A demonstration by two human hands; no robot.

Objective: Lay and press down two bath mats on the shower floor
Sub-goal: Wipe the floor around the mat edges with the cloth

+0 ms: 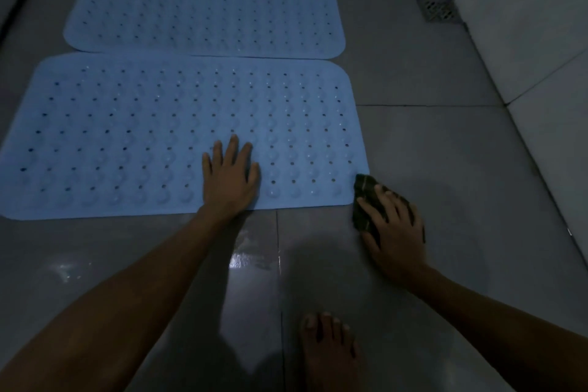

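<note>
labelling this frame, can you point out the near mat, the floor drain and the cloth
near mat (127, 137), head view, on its perforated middle.
floor drain (438, 9), head view, on the grate's centre.
cloth (366, 188), head view, on the bare end beyond the right hand's fingers.

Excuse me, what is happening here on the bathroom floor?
A person is laying two blue bath mats on the grey tile floor. The far mat already lies flat. The left hand presses flat on the near mat, close to its front edge. The right hand rests on a dark cloth beside that mat's corner.
</note>
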